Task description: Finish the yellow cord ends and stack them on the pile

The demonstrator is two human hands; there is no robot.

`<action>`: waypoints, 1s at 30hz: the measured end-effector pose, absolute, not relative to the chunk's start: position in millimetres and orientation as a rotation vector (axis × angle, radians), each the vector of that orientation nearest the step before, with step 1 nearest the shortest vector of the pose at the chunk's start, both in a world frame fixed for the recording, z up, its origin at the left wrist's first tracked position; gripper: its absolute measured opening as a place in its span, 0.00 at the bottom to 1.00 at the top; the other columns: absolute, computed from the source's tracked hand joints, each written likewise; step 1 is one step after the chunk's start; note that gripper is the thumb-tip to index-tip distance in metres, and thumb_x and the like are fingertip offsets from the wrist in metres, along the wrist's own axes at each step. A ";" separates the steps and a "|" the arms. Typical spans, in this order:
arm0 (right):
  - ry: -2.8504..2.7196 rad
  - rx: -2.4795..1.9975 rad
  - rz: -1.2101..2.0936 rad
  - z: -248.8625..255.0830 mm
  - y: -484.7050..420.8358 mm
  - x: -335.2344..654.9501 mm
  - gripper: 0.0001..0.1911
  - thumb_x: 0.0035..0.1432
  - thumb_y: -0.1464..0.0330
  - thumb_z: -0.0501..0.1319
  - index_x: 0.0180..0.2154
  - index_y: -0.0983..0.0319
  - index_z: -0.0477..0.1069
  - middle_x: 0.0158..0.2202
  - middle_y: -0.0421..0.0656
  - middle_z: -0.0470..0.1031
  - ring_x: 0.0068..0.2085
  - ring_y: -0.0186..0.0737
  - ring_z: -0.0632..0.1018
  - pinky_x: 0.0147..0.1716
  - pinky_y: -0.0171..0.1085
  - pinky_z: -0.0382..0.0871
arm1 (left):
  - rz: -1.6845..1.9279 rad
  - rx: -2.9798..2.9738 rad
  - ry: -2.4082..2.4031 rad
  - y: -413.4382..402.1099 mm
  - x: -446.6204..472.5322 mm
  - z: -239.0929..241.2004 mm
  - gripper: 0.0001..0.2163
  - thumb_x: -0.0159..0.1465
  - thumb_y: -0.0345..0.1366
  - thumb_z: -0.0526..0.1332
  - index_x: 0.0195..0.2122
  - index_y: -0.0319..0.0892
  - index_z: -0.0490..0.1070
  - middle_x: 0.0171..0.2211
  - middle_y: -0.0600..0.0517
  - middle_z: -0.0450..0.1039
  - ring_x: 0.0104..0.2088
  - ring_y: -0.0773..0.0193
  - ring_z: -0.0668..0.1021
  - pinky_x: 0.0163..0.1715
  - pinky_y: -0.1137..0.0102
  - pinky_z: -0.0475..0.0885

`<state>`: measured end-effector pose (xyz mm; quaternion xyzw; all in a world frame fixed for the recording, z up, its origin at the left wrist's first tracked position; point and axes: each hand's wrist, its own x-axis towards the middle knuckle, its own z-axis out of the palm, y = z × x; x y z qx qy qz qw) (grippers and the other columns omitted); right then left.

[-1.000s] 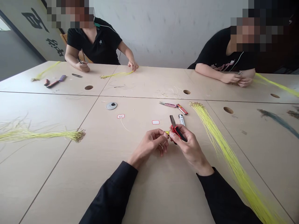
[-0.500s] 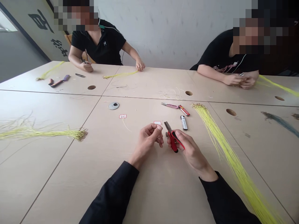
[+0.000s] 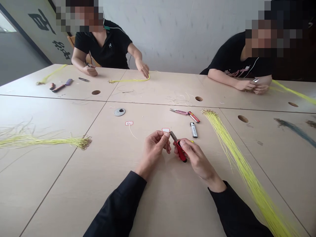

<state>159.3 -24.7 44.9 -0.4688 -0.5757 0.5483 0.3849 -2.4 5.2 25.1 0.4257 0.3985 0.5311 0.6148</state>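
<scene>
My left hand [image 3: 157, 144] pinches a thin pale cord [image 3: 166, 147] between thumb and fingers; a tiny piece at its fingertips is too small to make out. Wrapped round the red-handled pliers [image 3: 181, 152] is my right hand [image 3: 195, 154]. The pliers' jaws point up and left and meet the left fingertips. Just behind those fingers shows a red-edged white tag [image 3: 165, 130], partly hidden. A white lighter [image 3: 194, 130] lies beyond the right hand. To the right stretches a long bundle of yellow cords [image 3: 237, 161] with metal-coloured ends.
Small pink scissors [image 3: 179, 112] and a red lighter [image 3: 194, 117] lie ahead. Further left are a grey disc [image 3: 119, 112], another tag [image 3: 129, 123] with cord, and a second yellow bundle [image 3: 61, 141]. Two people work across the table, one with hands [image 3: 254, 87] together.
My right hand has shifted left, bringing the pliers' jaws from beside my left fingertips up to them. Across the table, the left person's hand has moved slightly along the yellow cords.
</scene>
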 end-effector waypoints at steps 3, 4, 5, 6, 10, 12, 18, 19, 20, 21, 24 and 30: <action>-1.474 -1.209 1.371 43.9 -24.4 159.0 0.20 0.70 0.51 0.51 0.38 0.61 0.69 0.31 0.42 0.70 0.30 0.36 0.68 0.30 0.37 0.62 | 1.231 0.994 0.919 5.1 -1.5 23.8 0.16 0.63 0.48 0.66 0.31 0.39 0.70 0.21 0.55 0.70 0.19 0.70 0.73 0.22 0.73 0.69; -1.477 -1.215 1.366 43.5 -24.3 158.9 0.20 0.69 0.51 0.52 0.39 0.61 0.69 0.31 0.41 0.69 0.30 0.36 0.68 0.30 0.37 0.62 | 1.233 0.999 0.923 5.0 -1.3 23.3 0.16 0.63 0.47 0.66 0.30 0.39 0.70 0.20 0.55 0.70 0.19 0.70 0.72 0.22 0.73 0.69; -1.479 -1.221 1.365 43.1 -24.1 158.8 0.20 0.69 0.51 0.52 0.39 0.61 0.69 0.30 0.41 0.69 0.30 0.37 0.68 0.30 0.37 0.62 | 1.234 1.005 0.927 5.0 -1.1 22.8 0.16 0.63 0.47 0.66 0.30 0.39 0.69 0.20 0.55 0.70 0.19 0.70 0.72 0.21 0.73 0.68; -1.479 -1.226 1.367 42.7 -23.9 158.7 0.20 0.69 0.51 0.53 0.39 0.60 0.70 0.30 0.41 0.69 0.30 0.36 0.68 0.30 0.37 0.62 | 1.232 1.011 0.930 5.1 -1.1 22.3 0.16 0.63 0.47 0.65 0.30 0.39 0.69 0.20 0.55 0.70 0.19 0.70 0.72 0.22 0.73 0.68; -1.452 -1.240 1.404 41.6 -23.5 159.2 0.21 0.68 0.50 0.54 0.39 0.61 0.70 0.29 0.40 0.66 0.29 0.35 0.66 0.27 0.36 0.61 | 1.226 1.019 0.941 5.2 -1.2 21.4 0.16 0.63 0.49 0.65 0.30 0.39 0.69 0.19 0.55 0.70 0.18 0.70 0.71 0.22 0.73 0.68; -1.437 -1.256 1.412 41.2 -23.5 159.8 0.22 0.67 0.49 0.54 0.39 0.61 0.70 0.28 0.40 0.64 0.28 0.35 0.65 0.25 0.36 0.59 | 1.222 1.018 0.949 5.3 -1.1 21.6 0.17 0.62 0.49 0.66 0.30 0.39 0.70 0.19 0.55 0.70 0.18 0.70 0.71 0.22 0.73 0.68; -1.361 -1.239 1.470 36.6 -22.5 161.1 0.23 0.65 0.48 0.56 0.40 0.62 0.71 0.26 0.38 0.61 0.25 0.33 0.60 0.22 0.35 0.54 | 1.167 1.056 0.950 4.6 -1.1 25.6 0.17 0.64 0.51 0.63 0.31 0.40 0.70 0.19 0.56 0.67 0.18 0.71 0.67 0.21 0.74 0.63; -1.343 -1.231 1.485 35.7 -22.1 161.4 0.23 0.65 0.48 0.56 0.41 0.62 0.71 0.26 0.38 0.60 0.25 0.33 0.60 0.22 0.35 0.53 | 1.141 1.070 0.944 4.2 -1.5 26.3 0.18 0.65 0.52 0.61 0.31 0.40 0.69 0.18 0.57 0.65 0.18 0.72 0.66 0.20 0.74 0.61; -1.324 -1.222 1.497 34.8 -21.8 161.7 0.23 0.65 0.48 0.57 0.41 0.62 0.72 0.26 0.38 0.60 0.25 0.32 0.60 0.22 0.35 0.53 | 1.110 1.085 0.938 3.6 -2.1 26.9 0.18 0.65 0.52 0.60 0.31 0.40 0.69 0.17 0.58 0.62 0.18 0.72 0.63 0.20 0.74 0.58; -1.303 -1.212 1.507 34.2 -21.4 161.9 0.23 0.65 0.48 0.57 0.41 0.62 0.72 0.26 0.38 0.59 0.25 0.32 0.60 0.22 0.35 0.52 | 1.077 1.100 0.934 3.1 -2.9 27.4 0.19 0.66 0.53 0.59 0.29 0.41 0.68 0.16 0.59 0.59 0.17 0.73 0.61 0.19 0.74 0.56; -1.232 -1.184 1.523 34.3 -20.6 162.5 0.23 0.63 0.48 0.58 0.39 0.62 0.72 0.25 0.37 0.58 0.24 0.32 0.59 0.21 0.34 0.52 | 0.987 1.133 0.922 1.2 -6.3 28.8 0.25 0.66 0.53 0.59 0.19 0.41 0.60 0.16 0.59 0.51 0.18 0.73 0.55 0.19 0.72 0.50; -1.090 -1.201 1.606 41.5 -20.0 160.8 0.24 0.59 0.46 0.61 0.34 0.62 0.71 0.25 0.36 0.56 0.24 0.30 0.57 0.20 0.32 0.50 | 1.342 1.049 0.851 0.4 -13.1 36.3 0.19 0.64 0.46 0.63 0.19 0.41 0.69 0.37 0.48 0.75 0.41 0.61 0.74 0.41 0.69 0.67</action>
